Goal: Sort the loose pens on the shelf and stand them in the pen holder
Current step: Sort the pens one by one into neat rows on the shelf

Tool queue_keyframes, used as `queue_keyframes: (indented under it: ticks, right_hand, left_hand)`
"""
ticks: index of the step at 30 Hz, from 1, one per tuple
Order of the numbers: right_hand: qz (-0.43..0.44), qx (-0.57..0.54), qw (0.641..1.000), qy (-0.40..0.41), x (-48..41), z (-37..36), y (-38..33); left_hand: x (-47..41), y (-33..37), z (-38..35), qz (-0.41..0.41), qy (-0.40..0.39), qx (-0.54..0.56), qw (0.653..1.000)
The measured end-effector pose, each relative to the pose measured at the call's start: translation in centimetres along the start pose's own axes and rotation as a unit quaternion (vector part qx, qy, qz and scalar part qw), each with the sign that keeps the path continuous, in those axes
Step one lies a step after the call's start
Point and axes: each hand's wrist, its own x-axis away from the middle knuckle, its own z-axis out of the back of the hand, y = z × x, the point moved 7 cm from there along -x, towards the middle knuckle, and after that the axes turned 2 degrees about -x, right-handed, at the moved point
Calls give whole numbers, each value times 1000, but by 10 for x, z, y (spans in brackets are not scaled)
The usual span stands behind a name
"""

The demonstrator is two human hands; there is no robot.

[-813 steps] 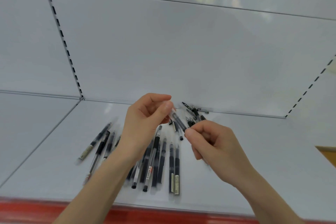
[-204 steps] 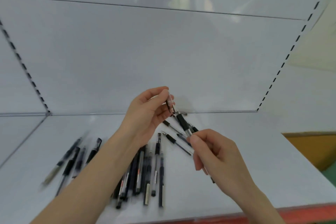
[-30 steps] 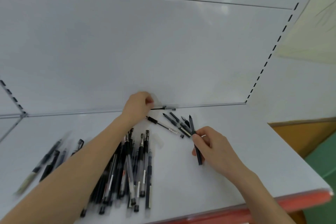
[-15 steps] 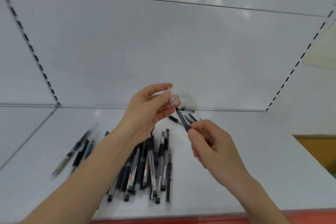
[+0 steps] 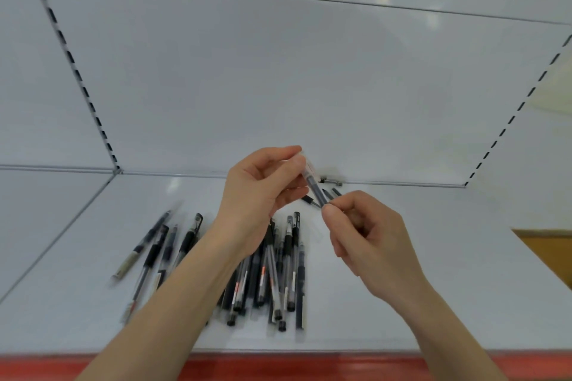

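The slim dark plastic pen (image 5: 314, 188) slants above the white shelf (image 5: 433, 288), its long axis bridging both grips: the left hand (image 5: 263, 192) pinches its clear upper end, the right hand (image 5: 371, 238) its lower end.

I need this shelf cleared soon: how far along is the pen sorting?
Done: pens lie in two rough groups, a main bundle and a smaller group beside it. In hand: left hand and right hand pinch one pen between them. Left: a few back pens, and standing everything; no holder shows.
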Motion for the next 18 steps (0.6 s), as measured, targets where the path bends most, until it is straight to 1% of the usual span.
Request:
queue_keyframes:
  ticks: [2, 5, 7, 9, 10, 11, 13, 15, 18]
  right_hand:
    - [-18, 11, 1000, -14, -4, -1, 1]
    - [-59, 32, 996, -60, -15, -2, 11]
    - [-85, 74, 991, -67, -22, 2, 26]
    - [-99, 139, 983, -67, -29, 7, 43]
    - [-100, 176, 976, -77, -31, 6, 50]
    - [-97, 215, 967, -93, -32, 3, 57]
    - [-84, 285, 947, -125, -34, -6, 67]
    - [-80, 325, 931, -146, -35, -16, 72]
    - [-86, 344, 923, -147, -39, -22, 77]
  left_hand:
    - [-2, -2, 4, 8, 4, -4, 1000]
    - [-10, -6, 18, 14, 30, -34, 999]
    - [-17, -7, 32, 14, 59, -82, 995]
    - [-22, -11, 44, 23, 65, -160, 985]
    - [-23, -13, 49, 25, 62, -215, 974]
    - [-24, -15, 54, 16, 60, -284, 957]
    - [-25, -15, 59, -22, 63, -416, 907]
    - [-25, -15, 60, -46, 69, -487, 870]
    - [-26, -20, 62, -40, 57, -546, 835]
